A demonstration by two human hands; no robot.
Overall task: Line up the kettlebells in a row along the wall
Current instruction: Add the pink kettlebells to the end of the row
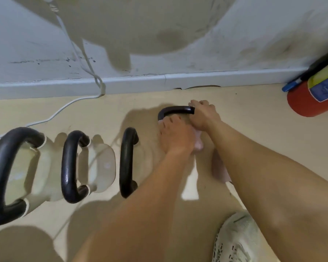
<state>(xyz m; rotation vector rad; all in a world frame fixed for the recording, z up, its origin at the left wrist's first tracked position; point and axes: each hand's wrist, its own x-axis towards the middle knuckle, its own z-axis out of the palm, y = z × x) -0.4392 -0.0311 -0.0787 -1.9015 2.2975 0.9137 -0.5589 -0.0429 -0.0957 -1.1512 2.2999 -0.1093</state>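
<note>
**Black-handled pink kettlebell being set at the right end of the row**

Black handles mark four kettlebells on the beige floor (254, 129). Three pale-bodied ones stand side by side: the large kettlebell (13, 173) at left, the middle kettlebell (74, 167) beside it, and the third kettlebell (128, 161), its body mostly hidden by the left forearm. All sit near the white skirting board (140, 84), not touching it.

The pink kettlebell (175, 110) sits just right of the third, nearer the wall. Its handle runs along the wall; the others' run towards it. The right hand (204, 116) is wrapped closed around the right end of that handle. The left hand (175, 137) is curled over the pink body below the handle; how firmly it grips cannot be told. Whether the base rests on the floor is hidden.

Judgement: placement step, row nearly complete. To finish well, turn the handle to match its neighbours, draw the body back level with them, and leave a gap like the others. Lower under control, fingers clear of the base.

Hazards: the white cable (68, 106) trails along the floor behind the row; a red fire extinguisher (307, 103) lies well apart at right; a shoe (237, 237) stands near the working area.
</note>
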